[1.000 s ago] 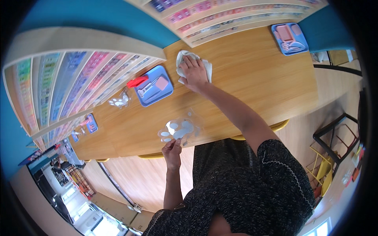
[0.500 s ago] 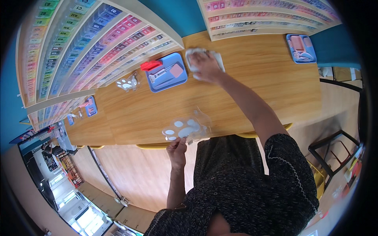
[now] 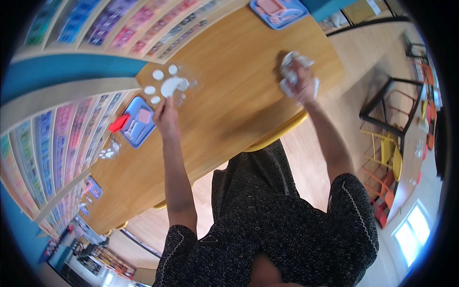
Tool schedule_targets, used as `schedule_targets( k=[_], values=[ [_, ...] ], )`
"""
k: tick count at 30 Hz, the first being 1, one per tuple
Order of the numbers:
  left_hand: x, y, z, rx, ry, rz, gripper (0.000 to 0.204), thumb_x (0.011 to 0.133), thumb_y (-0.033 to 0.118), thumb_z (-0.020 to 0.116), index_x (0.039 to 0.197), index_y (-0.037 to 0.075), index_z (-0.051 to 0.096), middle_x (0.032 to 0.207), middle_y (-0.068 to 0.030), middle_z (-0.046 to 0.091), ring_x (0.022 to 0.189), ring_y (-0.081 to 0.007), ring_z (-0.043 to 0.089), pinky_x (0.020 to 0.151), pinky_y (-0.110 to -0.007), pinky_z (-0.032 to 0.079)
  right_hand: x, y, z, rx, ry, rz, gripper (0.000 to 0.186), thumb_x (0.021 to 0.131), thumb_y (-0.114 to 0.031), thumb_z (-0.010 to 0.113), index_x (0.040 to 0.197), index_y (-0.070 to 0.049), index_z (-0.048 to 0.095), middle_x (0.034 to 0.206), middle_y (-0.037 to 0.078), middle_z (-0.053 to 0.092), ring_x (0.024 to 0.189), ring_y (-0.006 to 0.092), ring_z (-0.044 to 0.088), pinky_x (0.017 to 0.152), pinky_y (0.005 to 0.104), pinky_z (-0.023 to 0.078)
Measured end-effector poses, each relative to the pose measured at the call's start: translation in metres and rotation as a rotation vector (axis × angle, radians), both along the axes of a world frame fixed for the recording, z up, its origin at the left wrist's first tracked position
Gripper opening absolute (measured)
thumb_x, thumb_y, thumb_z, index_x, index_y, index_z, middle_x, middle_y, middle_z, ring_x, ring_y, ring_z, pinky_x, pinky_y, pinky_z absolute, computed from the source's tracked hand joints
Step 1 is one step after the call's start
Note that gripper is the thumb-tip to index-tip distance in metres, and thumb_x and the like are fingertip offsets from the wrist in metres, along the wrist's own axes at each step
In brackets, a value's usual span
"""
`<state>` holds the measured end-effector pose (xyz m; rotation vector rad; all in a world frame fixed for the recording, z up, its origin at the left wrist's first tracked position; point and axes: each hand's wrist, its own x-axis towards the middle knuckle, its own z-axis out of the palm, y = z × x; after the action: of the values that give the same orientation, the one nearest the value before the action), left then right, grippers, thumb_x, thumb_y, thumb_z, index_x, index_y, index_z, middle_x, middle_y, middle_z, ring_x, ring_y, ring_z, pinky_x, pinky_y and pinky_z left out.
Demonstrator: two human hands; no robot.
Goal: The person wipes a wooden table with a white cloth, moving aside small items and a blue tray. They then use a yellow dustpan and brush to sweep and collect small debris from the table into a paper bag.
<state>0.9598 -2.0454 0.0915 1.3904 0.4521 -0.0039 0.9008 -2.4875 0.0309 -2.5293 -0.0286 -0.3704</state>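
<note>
At the left, a shelf rack filled with rows of coloured compartments borders the wooden table. Along its base are seen a small blue tray, a loose paw-print piece and a larger blue tray, a red object being set at that tray's left side. Just right of it, a clear piece with white paw pads is pinched at its near edge by the left hand; whether the tabletop is touched by it cannot be told. Between the hands, room for moving is given by a broad stretch of wood, bounded at the far edge by another blue tray and at the near edge by a yellow chair. Near the table's right end, a crumpled white cloth is gripped by the right hand, whose fingers are blurred. Past that end, pale floor is spread out, and a black stool frame is seen well apart from the table.
</note>
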Motion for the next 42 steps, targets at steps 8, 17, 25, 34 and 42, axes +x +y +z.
schedule_targets(
  k=[8, 17, 25, 34, 42],
  values=[
    [0.089, -0.07, -0.03, -0.036, 0.01, -0.188, 0.016, 0.09, 0.014, 0.072, 0.097, 0.001, 0.07, 0.063, 0.0112, 0.039, 0.051, -0.0004, 0.028, 0.046, -0.023, 0.018, -0.01, -0.088, -0.023, -0.304, 0.185, -0.908, 0.056, 0.081, -0.043, 0.064, 0.128, -0.016, 0.051, 0.128, 0.011, 0.059, 0.121, 0.0344, 0.052, 0.099, 0.0532, 0.037],
    [0.117, -0.098, -0.052, 0.018, -0.002, -0.186, 0.019, 0.088, 0.016, 0.074, 0.1, 0.0, 0.072, 0.064, 0.011, 0.044, 0.051, -0.0001, 0.029, 0.045, -0.022, 0.018, -0.115, 0.255, 0.009, -0.096, 0.391, 0.221, 0.05, 0.076, -0.029, 0.069, 0.123, -0.015, 0.059, 0.141, 0.007, 0.049, 0.137, 0.0296, 0.037, 0.112, 0.0517, 0.031],
    [0.112, -0.099, -0.05, 0.078, 0.125, -0.157, 0.015, 0.089, 0.018, 0.074, 0.084, 0.006, 0.069, 0.061, 0.0102, 0.041, 0.049, -0.0005, 0.028, 0.044, -0.023, 0.016, -0.097, 0.193, -0.003, 0.014, 0.174, 0.445, 0.054, 0.075, -0.033, 0.074, 0.124, -0.019, 0.059, 0.144, 0.009, 0.047, 0.135, 0.0301, 0.041, 0.113, 0.0529, 0.03],
    [0.093, -0.099, -0.038, 0.073, 0.125, -0.147, 0.029, 0.092, 0.022, 0.07, 0.07, 0.016, 0.052, 0.057, 0.0112, 0.031, 0.046, -0.0006, 0.025, 0.042, -0.025, 0.015, -0.003, -0.131, -0.014, -0.168, 0.157, -0.83, 0.049, 0.083, -0.041, 0.066, 0.124, -0.017, 0.057, 0.13, 0.007, 0.058, 0.124, 0.0318, 0.05, 0.102, 0.0493, 0.038],
    [-0.021, -0.064, -0.037, -0.188, 0.353, -0.173, 0.03, 0.097, 0.033, 0.061, 0.079, 0.011, 0.055, 0.052, 0.0076, 0.031, 0.041, -0.0035, 0.024, 0.038, -0.024, 0.015, 0.073, -0.021, -0.016, -0.126, -0.002, -0.428, 0.052, 0.073, -0.035, 0.077, 0.119, -0.022, 0.058, 0.127, 0.004, 0.059, 0.122, 0.0284, 0.052, 0.1, 0.0532, 0.037]
  ],
)
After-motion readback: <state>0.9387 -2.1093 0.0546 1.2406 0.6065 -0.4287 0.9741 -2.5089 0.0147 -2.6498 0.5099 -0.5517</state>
